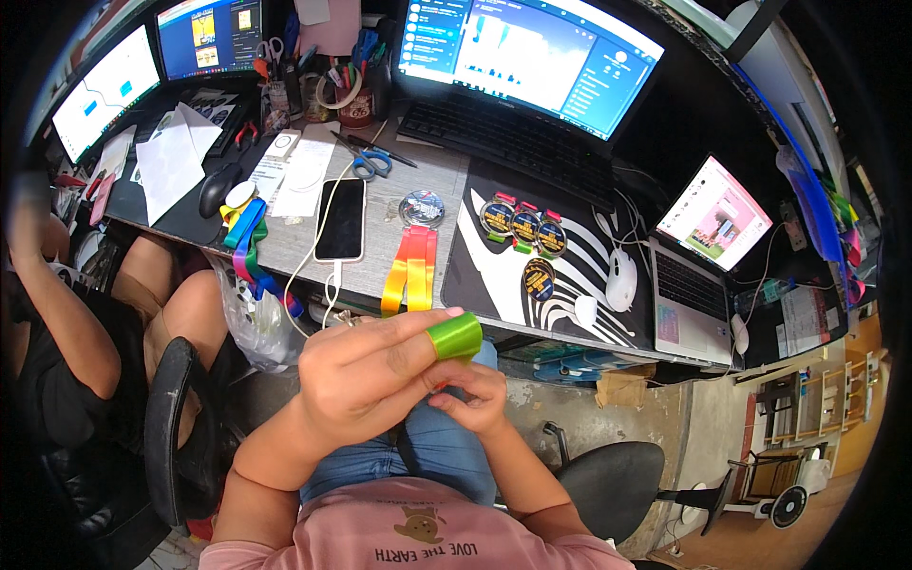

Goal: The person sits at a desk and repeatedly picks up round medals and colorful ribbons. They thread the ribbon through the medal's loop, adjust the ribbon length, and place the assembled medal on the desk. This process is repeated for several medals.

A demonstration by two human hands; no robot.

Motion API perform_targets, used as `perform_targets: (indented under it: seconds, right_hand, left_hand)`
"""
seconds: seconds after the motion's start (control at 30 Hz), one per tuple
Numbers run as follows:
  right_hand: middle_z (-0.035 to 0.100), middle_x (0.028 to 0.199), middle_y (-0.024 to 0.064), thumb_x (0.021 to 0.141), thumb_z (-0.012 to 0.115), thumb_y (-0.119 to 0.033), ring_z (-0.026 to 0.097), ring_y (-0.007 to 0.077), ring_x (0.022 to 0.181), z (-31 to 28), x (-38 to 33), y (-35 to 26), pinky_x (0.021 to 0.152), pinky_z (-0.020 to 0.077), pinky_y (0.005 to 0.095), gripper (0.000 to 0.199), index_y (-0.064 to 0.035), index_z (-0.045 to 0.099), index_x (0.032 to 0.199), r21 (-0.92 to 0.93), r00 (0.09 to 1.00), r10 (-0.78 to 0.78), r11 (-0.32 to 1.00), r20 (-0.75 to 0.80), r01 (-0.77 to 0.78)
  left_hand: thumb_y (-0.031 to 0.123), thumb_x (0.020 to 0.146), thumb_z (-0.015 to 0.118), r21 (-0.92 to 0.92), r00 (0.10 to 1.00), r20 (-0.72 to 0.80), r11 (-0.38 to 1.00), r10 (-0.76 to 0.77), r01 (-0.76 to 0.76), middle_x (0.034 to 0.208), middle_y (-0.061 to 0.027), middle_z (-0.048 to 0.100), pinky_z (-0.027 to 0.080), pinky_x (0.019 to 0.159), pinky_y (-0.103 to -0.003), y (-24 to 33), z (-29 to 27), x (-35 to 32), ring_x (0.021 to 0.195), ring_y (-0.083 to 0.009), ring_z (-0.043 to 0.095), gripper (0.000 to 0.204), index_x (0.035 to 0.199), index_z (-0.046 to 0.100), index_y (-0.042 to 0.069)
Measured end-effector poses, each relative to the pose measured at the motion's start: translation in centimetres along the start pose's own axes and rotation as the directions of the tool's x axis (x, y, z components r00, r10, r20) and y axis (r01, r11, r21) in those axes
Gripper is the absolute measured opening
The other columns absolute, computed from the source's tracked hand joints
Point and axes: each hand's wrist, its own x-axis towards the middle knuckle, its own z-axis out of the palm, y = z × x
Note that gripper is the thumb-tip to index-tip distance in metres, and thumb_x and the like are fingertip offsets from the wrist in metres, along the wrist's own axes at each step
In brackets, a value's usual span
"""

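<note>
Winding green ribbon around my left fingers, held over my lap.

My left hand [366, 375] is curled with the green ribbon [454, 335] wrapped snug round its fingertips, thumb pressing on top; my right hand [472, 397] pinches closed just beneath, on what I judge is the loose tail, though that is hidden. To do this well I would keep the turns flat and the tension even. Beyond, on the desk [432, 180], lie a rainbow ribbon [410, 269] with its medal [422, 206], a phone [341, 218] and four more medals [524, 233].

Green ribbon [454, 335] smooth satiny cloth; medals [523, 227] glossy metal.
</note>
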Motion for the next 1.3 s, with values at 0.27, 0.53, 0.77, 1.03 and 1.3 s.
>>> perform_targets:
  seconds: [0.27,0.53,0.77,1.03,1.3]
  right_hand:
    - [0.072,0.092,0.0147,0.073,0.080,-0.005,0.071,0.0258,0.079,1.1,-0.2,-0.5,0.071,0.0541,0.0316,0.022,-0.0015,0.072,0.093,-0.030,0.992,0.073,0.997,-0.102,-0.077]
    - [0.070,0.090,0.0077,0.079,0.078,-0.003,0.065,0.0131,0.083,1.7,-2.1,0.2,0.074,0.0496,0.0239,0.020,0.0034,0.068,0.095,0.244,0.843,0.503,0.856,-0.190,-0.456]
    - [0.060,0.064,-0.0014,0.086,0.073,-0.012,0.051,0.0052,0.051,-0.7,0.0,-2.0,0.045,0.0347,0.0180,0.013,-0.0029,0.065,0.088,0.403,0.573,0.788,0.459,0.227,-0.792]
    - [0.059,0.059,-0.0017,0.087,0.074,-0.019,0.051,0.0043,0.046,-1.0,-0.3,-0.9,0.041,0.0329,0.0174,0.017,-0.0043,0.066,0.089,0.412,0.562,0.790,0.441,0.244,-0.798]
    - [0.059,0.060,-0.0008,0.087,0.073,-0.018,0.051,0.0056,0.045,-0.9,-0.1,-1.0,0.040,0.0339,0.0185,0.017,-0.0026,0.066,0.088,0.438,0.562,0.787,0.424,0.256,-0.793]
  left_hand:
    - [0.005,0.071,0.078,-0.018,0.997,0.074,0.999,-0.029,0.031,0.086,-0.0141,0.071,0.055,0.065,-0.030,0.2,0.1,-0.1,0.072,-0.0238,0.071,0.036,0.106,0.069,-0.001]
    - [0.012,0.088,0.068,-0.231,0.838,0.353,0.830,-0.415,0.508,0.082,-0.0099,0.069,0.047,0.048,-0.024,-3.1,-0.7,0.5,0.053,-0.0116,0.059,0.046,0.132,0.057,0.008]
    - [0.030,0.098,0.057,-0.312,0.595,0.675,0.562,-0.437,0.766,0.094,-0.0107,0.069,0.047,0.041,-0.020,-5.4,-0.9,0.7,0.047,-0.0053,0.051,0.061,0.150,0.031,0.011]
    - [0.019,0.099,0.055,-0.364,0.607,0.669,0.524,-0.429,0.770,0.061,0.0038,0.046,0.042,0.041,-0.021,-5.2,-0.3,0.8,0.044,-0.0036,0.046,0.056,0.150,0.033,0.012]
    - [0.018,0.098,0.056,-0.354,0.616,0.653,0.541,-0.440,0.762,0.061,0.0043,0.046,0.040,0.041,-0.021,-5.3,-0.2,0.8,0.044,-0.0033,0.045,0.056,0.150,0.034,0.014]
